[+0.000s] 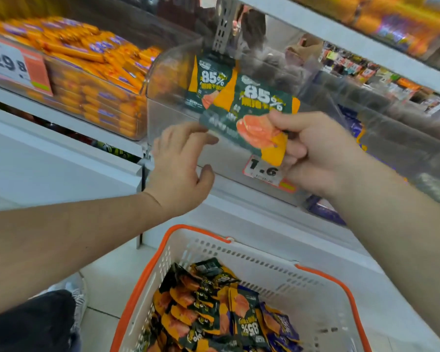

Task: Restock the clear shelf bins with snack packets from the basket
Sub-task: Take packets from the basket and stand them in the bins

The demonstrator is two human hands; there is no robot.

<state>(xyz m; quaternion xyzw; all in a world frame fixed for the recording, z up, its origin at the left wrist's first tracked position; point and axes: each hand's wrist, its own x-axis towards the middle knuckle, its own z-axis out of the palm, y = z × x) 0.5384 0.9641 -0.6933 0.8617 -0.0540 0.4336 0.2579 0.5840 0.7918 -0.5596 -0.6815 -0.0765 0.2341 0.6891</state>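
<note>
Far left of my fingers: a clear bin (92, 97) packed with orange sausage sticks, a price card (15, 67) on its front. It needs no stock.

My left hand (181, 163) is raised before the shelf edge, fingers loosely spread and holding nothing. Its fingertips (201, 128) sit at the lower left edge of the green packet (252, 118); blur prevents confirming contact.

Just beyond those fingertips stands the target clear bin (168, 118). It looks nearly empty: one matching packet (208, 82) leans upright against its back, with bare space around it.

My right hand (315, 148) pinches the green packet by its lower right corner, thumb on top and fingers curled beneath. The packet is held tilted in front of the bin's front wall, not yet inside. A price label (264, 171) sits directly under this hand.

Below both wrists, the basket (148, 275) rests on the floor, still holding a good many green-and-orange packets and some purple ones at its near right.

Assessment: the step in hand is placing one packet; the restock is at an early stage. The next move calls for lifting the packet over the bin's front lip, setting it against the upright one, releasing the pinch, then reaching down to the basket. The left hand could steady the packet during entry.
</note>
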